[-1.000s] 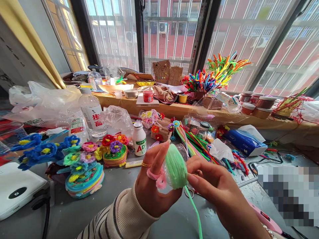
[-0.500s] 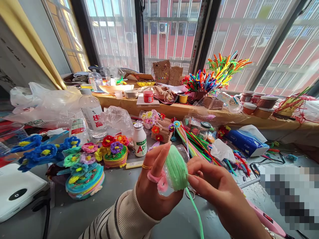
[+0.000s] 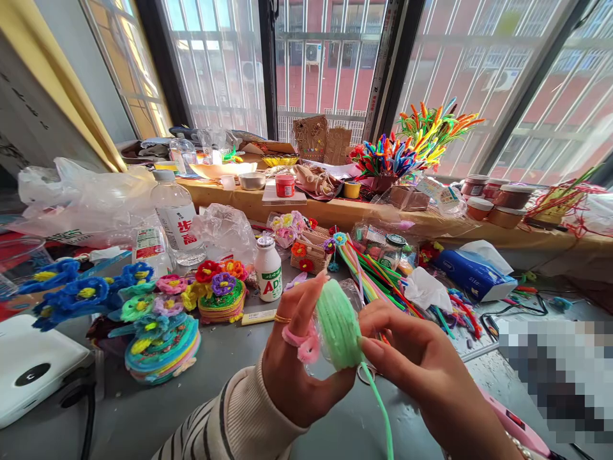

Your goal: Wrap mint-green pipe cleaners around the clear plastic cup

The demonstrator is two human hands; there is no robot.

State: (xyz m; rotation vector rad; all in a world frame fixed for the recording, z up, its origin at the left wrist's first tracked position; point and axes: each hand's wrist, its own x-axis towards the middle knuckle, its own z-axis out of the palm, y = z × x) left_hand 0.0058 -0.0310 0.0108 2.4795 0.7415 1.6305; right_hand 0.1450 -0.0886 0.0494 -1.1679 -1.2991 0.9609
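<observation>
My left hand holds a small clear plastic piece wound with rows of light green pipe cleaner; its fingers and thumb wrap round its left side and underside. A pink pipe-cleaner flower ring sits on one of its fingers. With thumb and forefinger, my right hand pinches the green pipe cleaner at the right edge of the winding. A loose green tail hangs from there toward the bottom of the view. The shape of the clear piece is mostly hidden by the winding and my hand.
Pipe-cleaner flowers on round bases stand at left, beside a white drink bottle. Bundled pipe cleaners lie behind my hands. A blue tissue pack and a pink tool are at right. Jars line the sill.
The wound green piece has tilted slightly in my left hand, and the loose tail has shifted a little to the right. Both hands keep their grip.
</observation>
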